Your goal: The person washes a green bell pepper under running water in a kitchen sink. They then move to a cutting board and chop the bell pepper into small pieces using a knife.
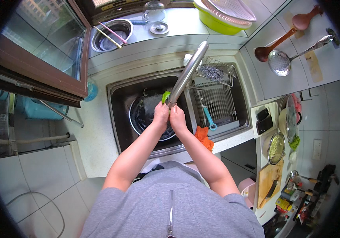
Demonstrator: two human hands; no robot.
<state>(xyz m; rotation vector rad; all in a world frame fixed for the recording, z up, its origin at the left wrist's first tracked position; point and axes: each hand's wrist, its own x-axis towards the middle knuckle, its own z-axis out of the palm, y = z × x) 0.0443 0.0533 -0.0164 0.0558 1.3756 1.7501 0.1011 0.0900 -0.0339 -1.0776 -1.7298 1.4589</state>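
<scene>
My left hand (160,115) and my right hand (177,118) are together below the spout of the metal faucet (189,73), over the left sink bowl (124,131). Between them they grip a bright green vegetable (165,96), perhaps a green pepper. One end sticks out past my left fingers, and a green sliver shows between the palms. The spout hides part of my fingertips. Beneath my hands, a round basin (135,126) sits in the bowl; its contents look dark and wet, and I cannot make them out.
In the right bowl are a metal drying rack (217,101), a blue-handled peeler (209,117) and a wire basket with a scouring pad (212,73). An orange cloth (203,138) hangs over the sink's front edge. At right, a knife (269,192) lies on a wooden cutting board (265,178).
</scene>
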